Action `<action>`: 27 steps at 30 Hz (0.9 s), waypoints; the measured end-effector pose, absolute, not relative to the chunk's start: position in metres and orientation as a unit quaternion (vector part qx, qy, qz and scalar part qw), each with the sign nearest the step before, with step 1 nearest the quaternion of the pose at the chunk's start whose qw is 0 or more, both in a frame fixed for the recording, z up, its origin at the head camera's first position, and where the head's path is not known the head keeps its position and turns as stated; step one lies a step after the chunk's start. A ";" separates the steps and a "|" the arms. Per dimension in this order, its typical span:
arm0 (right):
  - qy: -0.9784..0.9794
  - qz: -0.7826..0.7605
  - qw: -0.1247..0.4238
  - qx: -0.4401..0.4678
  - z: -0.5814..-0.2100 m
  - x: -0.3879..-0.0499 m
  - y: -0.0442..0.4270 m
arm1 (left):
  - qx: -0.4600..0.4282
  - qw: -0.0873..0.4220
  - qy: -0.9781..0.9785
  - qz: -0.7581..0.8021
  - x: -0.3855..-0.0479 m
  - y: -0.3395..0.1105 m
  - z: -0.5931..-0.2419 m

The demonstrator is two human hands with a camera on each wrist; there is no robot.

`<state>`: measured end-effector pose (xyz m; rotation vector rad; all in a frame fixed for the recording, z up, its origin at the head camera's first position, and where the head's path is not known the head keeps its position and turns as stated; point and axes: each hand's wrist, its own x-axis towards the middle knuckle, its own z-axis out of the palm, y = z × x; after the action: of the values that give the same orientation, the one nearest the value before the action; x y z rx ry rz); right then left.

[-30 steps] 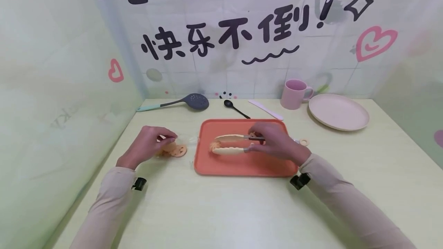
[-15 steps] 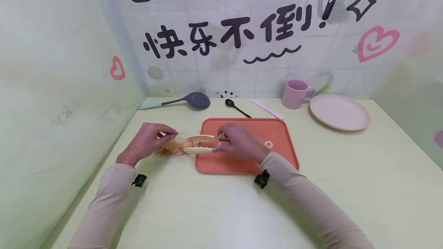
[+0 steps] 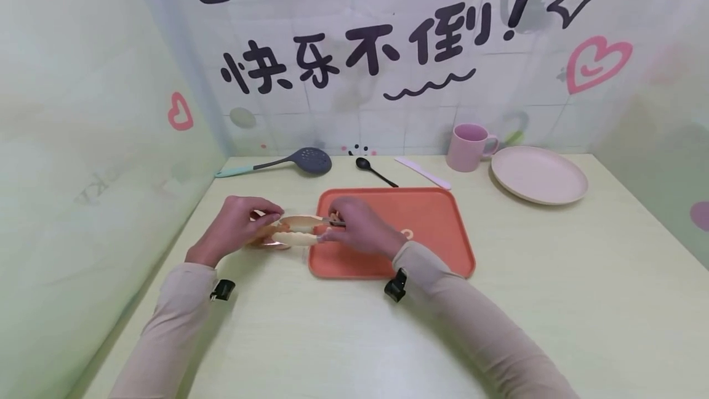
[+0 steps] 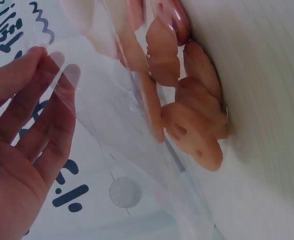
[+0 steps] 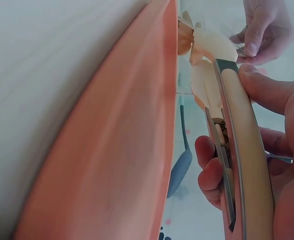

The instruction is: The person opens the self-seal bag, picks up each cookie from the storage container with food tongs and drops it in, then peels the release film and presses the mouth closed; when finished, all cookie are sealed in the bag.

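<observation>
The step in hand looks to be picking slices (image 4: 209, 140) from a clear bag (image 4: 111, 115) with the tongs (image 3: 299, 239). Bag and slices lie just left of the tray (image 3: 443, 214). The left hand (image 3: 238, 226) pinches the bag's film; the right hand (image 3: 360, 223) grips the tongs, their arms spread, the ends past the tray's left edge among the slices (whether they touch any, I cannot tell). The next move probably calls for squeezing the tongs on a slice while the bag is held up.

Counted: one tray, one bag, one pair of tongs, and one ring (image 3: 408, 231) seen on the tray. Behind the tray: one skimmer (image 3: 312, 161) toward its left, one spoon (image 3: 363, 164), one knife (image 3: 423, 173). Behind and right of it: one mug (image 3: 464, 151), one plate (image 3: 540, 174). The slices overlap too much to count, but are several.
</observation>
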<state>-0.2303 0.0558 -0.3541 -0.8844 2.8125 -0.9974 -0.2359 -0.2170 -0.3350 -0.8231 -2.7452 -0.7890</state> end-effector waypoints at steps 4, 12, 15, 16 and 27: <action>0.904 -0.315 0.003 -0.291 -0.353 -0.231 0.052 | -0.275 0.082 -0.922 -0.262 -0.237 -0.216 -0.335; 0.913 -0.293 -0.012 -0.284 -0.353 -0.233 0.041 | -0.281 0.099 -0.919 -0.258 -0.238 -0.214 -0.336; 0.911 -0.304 -0.002 -0.281 -0.354 -0.234 0.035 | -0.284 0.105 -0.917 -0.258 -0.239 -0.215 -0.337; 0.910 -0.309 0.002 -0.277 -0.355 -0.234 0.033 | -0.285 0.105 -0.917 -0.258 -0.240 -0.215 -0.338; 0.912 -0.324 0.015 -0.252 -0.356 -0.232 0.030 | -0.274 0.091 -0.921 -0.259 -0.242 -0.215 -0.341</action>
<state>-0.2317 0.0299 -0.3561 -0.7835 2.8370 -1.0071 -0.2416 -0.2154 -0.3409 -0.8151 -2.7379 -0.7706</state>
